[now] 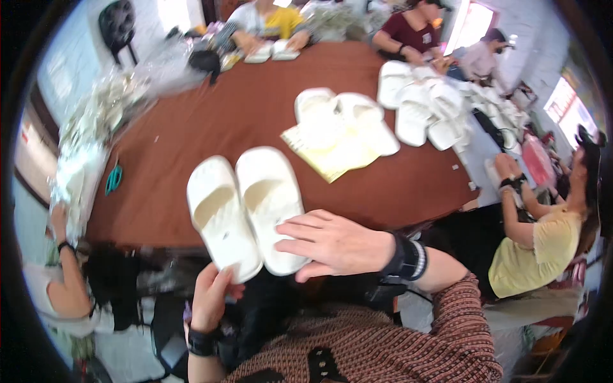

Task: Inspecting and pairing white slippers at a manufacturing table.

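A pair of white slide slippers lies side by side at the table's near edge, toes pointing away and heels toward me. My left hand [214, 290] pinches the heel of the left slipper [223, 233], thumb on top and fingers partly hidden underneath. Across the heel of the right slipper [271, 191] rests my right hand [325, 242], its fingers on the footbed and its thumb at the heel's edge. Farther off, another pair of white slippers [370, 121] sits on yellowish paper sheets [332, 167].
A brown-covered table [172, 134] spreads ahead. White slippers [415, 115] are heaped at its right. Teal scissors [113, 179] lie near the left edge, beside clear plastic bags [96, 121]. Several people work around it, one in yellow [536, 249] at right, one handling slippers across the table.
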Motion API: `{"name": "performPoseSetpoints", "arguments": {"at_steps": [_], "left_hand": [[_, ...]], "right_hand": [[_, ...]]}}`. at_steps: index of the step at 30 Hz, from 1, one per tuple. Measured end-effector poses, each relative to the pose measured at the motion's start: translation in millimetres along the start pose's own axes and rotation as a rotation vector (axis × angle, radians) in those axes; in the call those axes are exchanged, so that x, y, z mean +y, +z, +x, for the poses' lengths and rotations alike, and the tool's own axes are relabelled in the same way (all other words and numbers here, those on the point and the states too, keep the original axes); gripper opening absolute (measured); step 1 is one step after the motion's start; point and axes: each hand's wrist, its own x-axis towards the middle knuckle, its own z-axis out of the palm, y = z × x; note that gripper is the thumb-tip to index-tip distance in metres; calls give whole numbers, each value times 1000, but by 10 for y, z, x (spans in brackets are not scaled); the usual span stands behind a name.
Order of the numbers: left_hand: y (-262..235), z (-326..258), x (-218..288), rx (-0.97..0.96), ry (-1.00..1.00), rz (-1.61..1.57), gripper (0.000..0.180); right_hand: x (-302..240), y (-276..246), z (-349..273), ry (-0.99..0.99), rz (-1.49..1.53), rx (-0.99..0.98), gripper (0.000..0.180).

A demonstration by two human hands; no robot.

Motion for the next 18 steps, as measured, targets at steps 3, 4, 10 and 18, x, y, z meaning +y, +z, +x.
{"name": "performPoseSetpoints", "arguments": {"at_steps": [3, 4, 10, 18], "left_hand": [[-28, 45, 6, 52, 51, -92, 27], [-5, 65, 53, 25, 81, -65, 27], [15, 205, -83, -29, 110, -208, 23], [-42, 217, -198, -74, 102, -185, 25]], "right_hand": [[271, -98, 261, 64, 46, 161, 51], [433, -28, 318, 82, 36, 253, 50], [975, 112, 565, 295, 265, 270, 54], [1158, 21, 661, 431, 395, 19, 81]]}}
